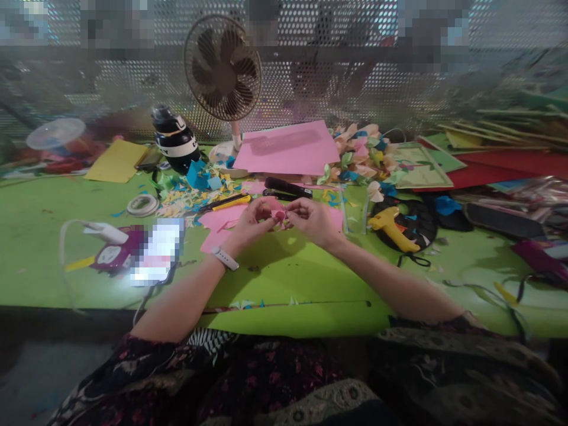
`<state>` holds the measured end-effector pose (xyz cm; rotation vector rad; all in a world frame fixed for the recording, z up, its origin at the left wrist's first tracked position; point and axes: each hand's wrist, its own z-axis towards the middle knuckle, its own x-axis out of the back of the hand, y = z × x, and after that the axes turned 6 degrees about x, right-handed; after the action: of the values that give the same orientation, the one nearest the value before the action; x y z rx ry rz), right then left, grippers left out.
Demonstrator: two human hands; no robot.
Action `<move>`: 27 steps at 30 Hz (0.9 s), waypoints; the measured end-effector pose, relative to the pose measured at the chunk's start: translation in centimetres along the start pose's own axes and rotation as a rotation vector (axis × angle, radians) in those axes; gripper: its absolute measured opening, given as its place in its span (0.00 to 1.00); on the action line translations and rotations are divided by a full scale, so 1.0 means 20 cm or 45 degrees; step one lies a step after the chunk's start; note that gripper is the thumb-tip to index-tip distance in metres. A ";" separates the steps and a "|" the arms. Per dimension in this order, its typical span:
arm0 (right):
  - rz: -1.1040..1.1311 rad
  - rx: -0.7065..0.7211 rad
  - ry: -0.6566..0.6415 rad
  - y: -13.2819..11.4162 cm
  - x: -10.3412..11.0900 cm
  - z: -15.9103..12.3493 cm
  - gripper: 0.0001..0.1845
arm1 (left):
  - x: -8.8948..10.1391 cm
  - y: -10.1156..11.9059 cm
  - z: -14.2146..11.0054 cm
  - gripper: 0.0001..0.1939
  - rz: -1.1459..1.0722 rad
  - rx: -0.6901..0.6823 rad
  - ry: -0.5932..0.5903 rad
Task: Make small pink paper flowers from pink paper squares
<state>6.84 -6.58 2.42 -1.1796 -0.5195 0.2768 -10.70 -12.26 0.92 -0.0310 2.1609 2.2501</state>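
A small curled piece of pink paper [278,215] is pinched between my two hands, just above the table's middle. My left hand [255,222], with a pale watch on the wrist, grips it from the left with bent fingers. From the right, the fingertips of my right hand [313,220] close on its edge; the exact contact is too small to make out. Below and to the left of my hands lie cut pink sheets [213,223]. A yellow cutter knife [231,202] and a black stapler [287,188] lie just beyond them.
A yellow glue gun [393,228] rests on a black round tray at the right. Paper flowers [361,151], a large pink sheet [288,148], a black bottle [176,142] and a fan [223,68] stand behind. At the left are a lit phone [158,251] and a tape roll [142,205].
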 end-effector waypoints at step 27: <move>-0.234 -0.004 -0.025 0.00 0.05 0.03 0.10 | 0.06 -0.08 0.03 0.28 0.415 -0.297 -0.096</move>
<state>7.24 -5.63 2.92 -1.1245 -0.6409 0.1301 -11.84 -11.56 -0.64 0.4250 1.9759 2.6145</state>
